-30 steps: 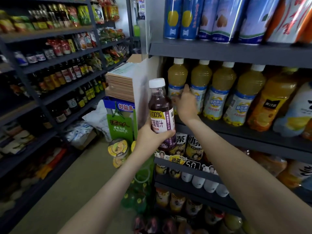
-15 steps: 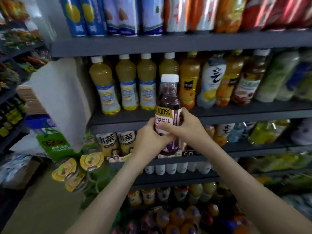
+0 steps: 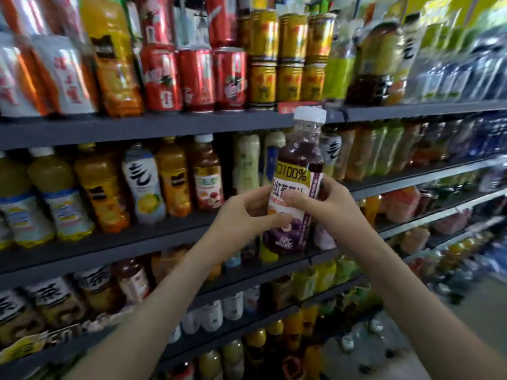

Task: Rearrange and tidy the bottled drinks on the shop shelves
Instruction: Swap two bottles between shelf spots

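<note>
1. Holding a purple juice bottle (image 3: 292, 175) upright in mid-air, the person clasps it between both hands in front of the shelving. It rests on no shelf.
2. The left hand (image 3: 242, 218) curls round the label's left side, its thumb lying across the lower front of the bottle.
3. The right hand (image 3: 329, 207) wraps the right side, with its thumb pressed flat on the label. Neither hand has any slack, and the bottle is gripped from both flanks.
4. The white cap stands above both hands, level with the edge of the upper shelf (image 3: 137, 128).
5. Above the hands, red cans (image 3: 196, 78) and gold cans (image 3: 292, 58) are stacked. Beyond the left hand, yellow and orange juice bottles (image 3: 172, 179) line the middle shelf (image 3: 109, 242).
6. Progress, as a judgement: this bottle has not yet been placed, so the step in hand is finding its row. No matching purple bottles can be made out behind the hands, and the shelving past the right hand is too blurred to read. The mixed labels along the middle shelf suggest much sorting remains.
</note>
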The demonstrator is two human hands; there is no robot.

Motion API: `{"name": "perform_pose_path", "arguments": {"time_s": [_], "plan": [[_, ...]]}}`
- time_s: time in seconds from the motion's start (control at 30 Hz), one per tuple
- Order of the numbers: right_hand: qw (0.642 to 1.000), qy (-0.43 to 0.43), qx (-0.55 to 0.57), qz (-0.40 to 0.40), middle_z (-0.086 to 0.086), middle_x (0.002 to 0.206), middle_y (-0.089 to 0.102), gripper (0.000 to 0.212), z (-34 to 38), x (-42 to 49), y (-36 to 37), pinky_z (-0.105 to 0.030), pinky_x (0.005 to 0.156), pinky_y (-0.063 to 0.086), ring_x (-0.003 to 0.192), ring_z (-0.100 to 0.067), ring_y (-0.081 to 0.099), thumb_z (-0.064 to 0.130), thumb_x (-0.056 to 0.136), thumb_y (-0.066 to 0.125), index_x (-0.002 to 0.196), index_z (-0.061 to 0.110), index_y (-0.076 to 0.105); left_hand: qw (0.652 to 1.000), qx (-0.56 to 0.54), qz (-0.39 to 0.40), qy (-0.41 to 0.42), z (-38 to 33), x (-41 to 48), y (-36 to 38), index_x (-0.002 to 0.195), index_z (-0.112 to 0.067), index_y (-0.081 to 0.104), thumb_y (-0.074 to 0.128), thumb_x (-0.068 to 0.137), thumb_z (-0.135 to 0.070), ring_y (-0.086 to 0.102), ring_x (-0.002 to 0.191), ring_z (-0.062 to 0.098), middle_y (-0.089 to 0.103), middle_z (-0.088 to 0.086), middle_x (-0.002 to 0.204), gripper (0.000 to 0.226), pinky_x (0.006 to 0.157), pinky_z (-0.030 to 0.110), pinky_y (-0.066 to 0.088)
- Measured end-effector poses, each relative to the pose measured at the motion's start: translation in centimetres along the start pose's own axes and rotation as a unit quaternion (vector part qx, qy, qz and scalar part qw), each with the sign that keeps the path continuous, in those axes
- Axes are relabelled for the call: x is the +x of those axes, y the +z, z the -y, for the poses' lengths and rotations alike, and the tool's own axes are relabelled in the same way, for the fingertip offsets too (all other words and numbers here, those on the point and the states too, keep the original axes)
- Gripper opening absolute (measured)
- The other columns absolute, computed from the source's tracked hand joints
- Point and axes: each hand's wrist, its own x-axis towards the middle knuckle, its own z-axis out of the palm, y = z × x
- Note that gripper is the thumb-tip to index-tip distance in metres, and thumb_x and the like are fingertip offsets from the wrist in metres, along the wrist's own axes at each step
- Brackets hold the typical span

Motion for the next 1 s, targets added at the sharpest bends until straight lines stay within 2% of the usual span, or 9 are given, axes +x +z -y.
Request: {"name": "perform_pose_path", "arguments": {"time_s": [0.07, 0.2, 0.37, 0.47, 0.6, 0.7, 0.77, 0.9, 1.0], "plan": [[1.0, -0.003, 0.004, 0.007, -0.001, 0.098, 0.075, 0.053, -0.2, 0.5, -4.3, -0.037, 0.085, 0.057, 0.092, -0.016, 0.071, 0.038, 0.063, 0.077, 0.109, 0.014, 0.065, 1.0, -0.017, -0.012, 0.017, -0.5, 2.1, 3.8, 0.115, -0.031, 0.062, 0.074, 0.079, -0.006, 0.068, 0.094, 0.003, 0.073, -0.014, 0.101, 0.046, 0.075, 0.013, 0.051], [0.999, -0.026, -0.013, 0.024, 0.015, 0.09, 0.073, 0.03, -0.9, 1.5, -11.0, -0.017, 0.067, 0.052, 0.085, -0.002, 0.069, 0.03, 0.074, 0.077, 0.101, 0.029, 0.063, 0.999, -0.022, -0.029, 0.035, -1.1, 6.2, 9.5, 0.111, -0.039, 0.06, 0.077, 0.074, -0.005, 0.067, 0.094, 0.0, 0.072, -0.02, 0.097, 0.054, 0.076, 0.015, 0.051], [0.998, -0.056, -0.013, 0.008, 0.014, 0.095, 0.073, 0.03, -2.4, 4.8, -17.5, -0.013, 0.07, 0.052, 0.088, 0.0, 0.068, 0.021, 0.079, 0.074, 0.107, 0.026, 0.062, 0.997, 0.001, -0.033, 0.073, -1.9, 12.4, 13.9, 0.107, -0.046, 0.057, 0.079, 0.072, -0.005, 0.064, 0.098, -0.005, 0.07, -0.026, 0.097, 0.058, 0.082, 0.015, 0.051], [0.997, -0.066, -0.018, -0.046, 0.015, 0.093, 0.073, 0.035, -3.7, 7.6, -20.8, -0.018, 0.072, 0.055, 0.086, 0.001, 0.068, 0.026, 0.076, 0.077, 0.108, 0.023, 0.063, 0.994, 0.027, -0.037, 0.1, -2.1, 16.6, 16.2, 0.11, -0.048, 0.052, 0.078, 0.073, -0.008, 0.062, 0.092, -0.013, 0.068, -0.033, 0.089, 0.06, 0.076, 0.008, 0.048], [0.99, -0.084, -0.029, -0.106, 0.013, 0.095, 0.073, 0.042, -4.8, 11.4, -25.2, -0.034, 0.085, 0.056, 0.09, -0.004, 0.068, 0.035, 0.069, 0.08, 0.107, 0.024, 0.064, 0.989, 0.061, -0.03, 0.13, -2.5, 22.7, 19.1, 0.132, -0.035, 0.052, 0.078, 0.075, -0.015, 0.063, 0.098, -0.007, 0.068, -0.026, 0.102, 0.065, 0.081, 0.012, 0.049], [0.983, -0.115, -0.035, -0.136, 0.014, 0.095, 0.073, 0.047, -4.6, 14.4, -28.3, -0.036, 0.088, 0.054, 0.091, -0.003, 0.068, 0.042, 0.062, 0.079, 0.104, 0.027, 0.065, 0.983, 0.105, -0.009, 0.151, -3.9, 26.9, 20.3, 0.135, -0.038, 0.048, 0.075, 0.08, -0.026, 0.064, 0.103, -0.001, 0.067, -0.021, 0.113, 0.063, 0.093, 0.029, 0.051], [0.98, -0.134, -0.022, -0.144, 0.01, 0.094, 0.074, 0.043, -4.5, 16.2, -30.1, -0.039, 0.088, 0.055, 0.091, -0.007, 0.069, 0.039, 0.063, 0.078, 0.102, 0.025, 0.066, 0.98, 0.122, -0.003, 0.154, -5.0, 29.4, 20.8, 0.13, -0.042, 0.051, 0.072, 0.082, -0.032, 0.065, 0.101, 0.003, 0.067, -0.022, 0.112, 0.053, 0.094, 0.035, 0.052], [0.975, -0.163, 0.011, -0.15, 0.006, 0.095, 0.074, 0.03, -4.6, 19.6, -33.1, -0.045, 0.09, 0.054, 0.093, -0.012, 0.069, 0.029, 0.07, 0.078, 0.097, 0.024, 0.066, 0.974, 0.122, -0.1, 0.162, -5.7, 33.3, 21.4, 0.116, -0.034, 0.063, 0.065, 0.087, -0.031, 0.061, 0.1, -0.008, 0.067, -0.014, 0.112, 0.03, 0.091, 0.018, 0.05], [0.972, -0.182, 0.039, -0.145, 0.005, 0.095, 0.075, 0.031, -4.6, 21.9, -35.1, -0.046, 0.09, 0.054, 0.093, -0.014, 0.07, 0.034, 0.065, 0.077, 0.093, 0.026, 0.067, 0.949, 0.163, -0.22, 0.158, -6.2, 35.7, 21.3, 0.118, -0.028, 0.061, 0.063, 0.09, -0.031, 0.058, 0.1, -0.007, 0.062, -0.015, 0.115, 0.029, 0.079, 0.003, 0.045]]}}
